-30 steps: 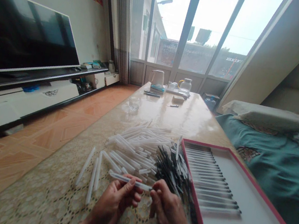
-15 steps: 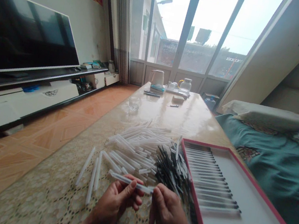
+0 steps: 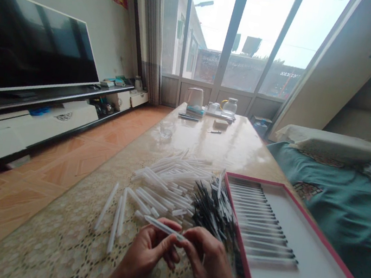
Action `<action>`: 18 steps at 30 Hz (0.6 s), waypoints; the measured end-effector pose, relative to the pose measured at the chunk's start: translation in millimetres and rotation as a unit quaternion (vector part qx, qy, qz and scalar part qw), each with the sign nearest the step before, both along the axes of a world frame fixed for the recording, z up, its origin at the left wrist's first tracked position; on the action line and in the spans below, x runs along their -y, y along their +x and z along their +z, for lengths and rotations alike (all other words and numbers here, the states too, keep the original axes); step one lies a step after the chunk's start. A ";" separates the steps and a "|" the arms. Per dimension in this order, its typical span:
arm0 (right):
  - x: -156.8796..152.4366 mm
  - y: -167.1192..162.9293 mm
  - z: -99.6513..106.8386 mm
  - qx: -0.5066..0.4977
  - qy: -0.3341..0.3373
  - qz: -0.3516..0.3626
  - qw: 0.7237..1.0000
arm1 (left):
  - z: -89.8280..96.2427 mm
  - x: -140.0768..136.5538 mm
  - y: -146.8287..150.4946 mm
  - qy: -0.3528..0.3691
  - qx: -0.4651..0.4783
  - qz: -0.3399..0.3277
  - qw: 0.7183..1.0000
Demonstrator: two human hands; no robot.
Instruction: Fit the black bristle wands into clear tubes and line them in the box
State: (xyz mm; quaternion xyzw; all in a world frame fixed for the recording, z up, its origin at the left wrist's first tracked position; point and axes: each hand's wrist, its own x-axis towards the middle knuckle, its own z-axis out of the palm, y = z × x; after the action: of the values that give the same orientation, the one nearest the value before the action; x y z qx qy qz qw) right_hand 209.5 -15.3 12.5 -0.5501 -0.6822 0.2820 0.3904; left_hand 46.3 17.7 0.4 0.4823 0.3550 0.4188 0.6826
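Between both hands is a slim, translucent white pen barrel, its tapered end pointing left. My left hand is closed around its middle, thumb on top. The fingers of my right hand pinch its right end, close against the left thumb; they hide that end. Beyond the hands lies a loose heap of similar white barrels. Thin black refill-like sticks are bunched to its right. Several separate barrels lie left of my left hand.
A pink-rimmed white tray on the right holds a row of filled barrels with dark ends. Farther along the table are a drinking glass, a small box, a jug and a glass teapot.
My right hand has shifted left along the barrel and now meets the left thumb. The barrel's left end has moved slightly right. Tray and heaps look the same.
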 end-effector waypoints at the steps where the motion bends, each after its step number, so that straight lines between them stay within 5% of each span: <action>1: -1.3 3.0 0.6 -0.002 0.002 -0.013 1.000 | -0.5 0.6 0.6 0.021 -0.022 0.009 0.999; 4: -6.3 14.4 2.8 -0.046 0.009 -0.088 0.995 | -1.7 4.2 2.6 0.174 -0.146 0.012 0.974; 7: -8.9 21.8 4.9 -0.086 0.012 -0.129 0.988 | -1.9 9.8 4.7 0.363 -0.276 -0.061 0.888; 11: -7.6 21.4 7.8 -0.103 0.005 -0.126 0.987 | 0.3 14.8 7.1 0.441 -0.396 -0.109 0.798; 15: -6.6 19.5 8.9 -0.111 0.001 -0.130 0.985 | 0.5 15.8 7.5 0.444 -0.421 -0.098 0.784; 18: -6.7 19.1 6.0 -0.123 -0.009 -0.130 0.984 | -2.0 14.7 6.0 0.414 -0.412 -0.045 0.810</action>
State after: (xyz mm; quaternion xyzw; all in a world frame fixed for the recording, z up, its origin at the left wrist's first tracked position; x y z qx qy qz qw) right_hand 228.6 -8.6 18.5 -0.5986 -0.5488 0.3002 0.5003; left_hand 52.4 3.0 -1.6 0.8623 0.3735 0.2568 0.2258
